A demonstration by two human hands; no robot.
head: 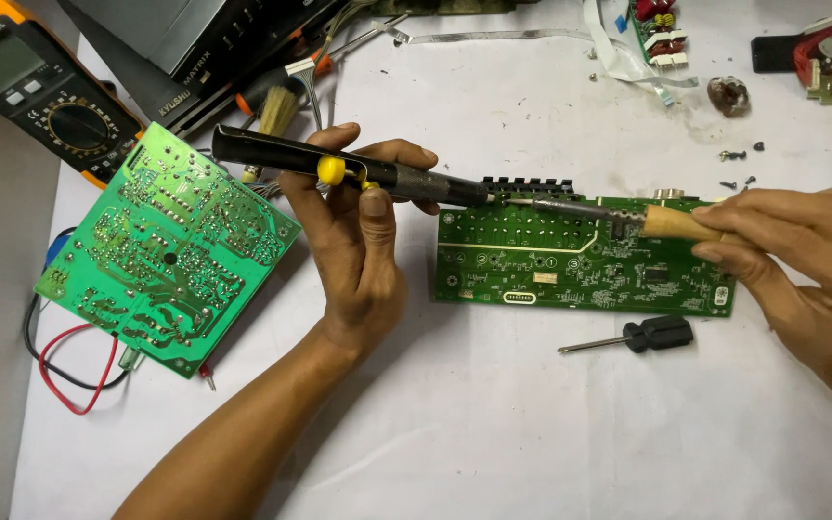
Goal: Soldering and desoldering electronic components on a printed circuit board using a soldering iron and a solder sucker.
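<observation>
the left hand (358, 241) is wrapped around a black desoldering pump (339, 169) with a yellow button, thumb resting near that button, nozzle aimed past the fingers toward the top edge of the long green circuit board (580, 265). the right hand (801, 250) is closed on the wooden handle of a soldering iron (628, 217), its metal tip reaching out from the grip to meet the pump's nozzle over the board, probably so heat and suction share one joint. below the right grip lies a small black screwdriver (642, 334); beyond the left wrist sits a second green board (166, 250), solder side up, beside a multimeter (40, 87).
</observation>
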